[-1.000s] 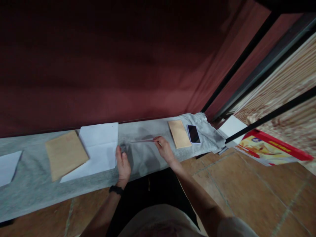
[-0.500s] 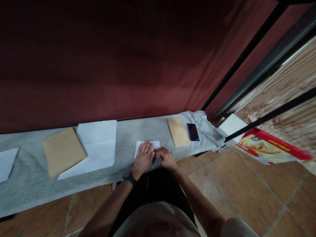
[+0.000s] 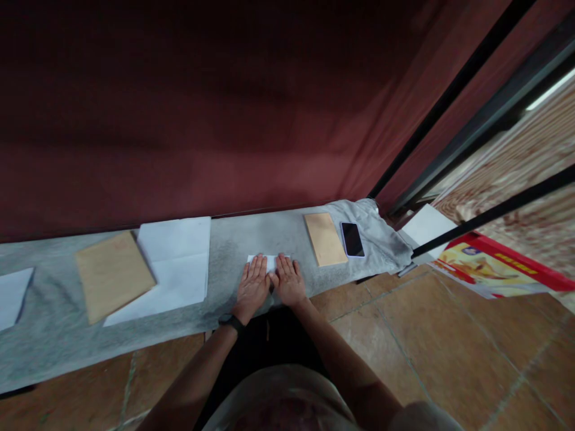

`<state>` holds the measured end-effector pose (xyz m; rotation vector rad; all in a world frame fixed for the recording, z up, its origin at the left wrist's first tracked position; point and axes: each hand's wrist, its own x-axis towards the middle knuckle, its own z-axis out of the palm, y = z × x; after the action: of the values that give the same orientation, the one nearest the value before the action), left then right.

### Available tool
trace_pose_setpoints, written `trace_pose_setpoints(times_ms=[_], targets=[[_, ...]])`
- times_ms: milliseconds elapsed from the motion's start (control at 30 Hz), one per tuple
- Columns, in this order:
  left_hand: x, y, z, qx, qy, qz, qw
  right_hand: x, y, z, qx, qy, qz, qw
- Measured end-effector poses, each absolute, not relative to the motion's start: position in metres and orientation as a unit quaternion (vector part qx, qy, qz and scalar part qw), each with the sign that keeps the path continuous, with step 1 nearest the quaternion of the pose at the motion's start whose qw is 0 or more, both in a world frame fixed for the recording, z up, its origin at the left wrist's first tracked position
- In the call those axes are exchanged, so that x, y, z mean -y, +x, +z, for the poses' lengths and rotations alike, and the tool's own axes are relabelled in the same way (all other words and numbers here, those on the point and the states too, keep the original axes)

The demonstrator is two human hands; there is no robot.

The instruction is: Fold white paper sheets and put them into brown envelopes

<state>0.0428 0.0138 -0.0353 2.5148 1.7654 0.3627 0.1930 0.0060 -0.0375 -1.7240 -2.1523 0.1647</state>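
A small folded white paper (image 3: pixel 271 261) lies on the grey cloth-covered ledge (image 3: pixel 233 242) in front of me. My left hand (image 3: pixel 252 286) lies flat on the paper's left part, fingers stretched out. My right hand (image 3: pixel 288 281) rests flat beside it on the right part, fingers also extended. The two hands touch side by side and cover most of the paper; only its far edge shows. A black band sits on my left wrist (image 3: pixel 230 322).
Left of my hands lie a large white sheet (image 3: pixel 176 263) and a brown envelope (image 3: pixel 113 275); another white sheet (image 3: pixel 13 294) is at far left. To the right sit a second brown envelope (image 3: pixel 325 238) and a phone (image 3: pixel 352 239). A red printed box (image 3: pixel 494 267) lies on the tiled floor.
A second ago my hands held the paper up by its ends. They brought it down onto the cloth, and now both palms press flat on it, side by side.
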Motion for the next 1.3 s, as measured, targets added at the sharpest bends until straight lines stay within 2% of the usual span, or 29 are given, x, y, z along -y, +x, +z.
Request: trace_pose_setpoints(times_ms=[267,700,933,1067,1300], targets=[[-0.012,0.032,-0.045,-0.605,0.778,0.168,0.005,-0.002,0.210,-0.043,0.752,-0.636,0.041,0.169],[-0.006,0.023,-0.035,-0.641,0.749,0.167,-0.001,0.004,0.222,-0.042,0.742,-0.645,0.032,0.178],[0.002,0.055,-0.028,-0.486,0.867,0.104,0.025,0.001,0.195,-0.031,0.775,-0.597,0.088,0.187],[0.002,0.057,-0.033,-0.482,0.873,0.069,0.032,0.007,0.189,-0.030,0.783,-0.593,0.084,0.166],[0.003,0.059,-0.038,-0.493,0.866,0.072,0.028,0.013,0.193,-0.032,0.776,-0.599,0.080,0.181]])
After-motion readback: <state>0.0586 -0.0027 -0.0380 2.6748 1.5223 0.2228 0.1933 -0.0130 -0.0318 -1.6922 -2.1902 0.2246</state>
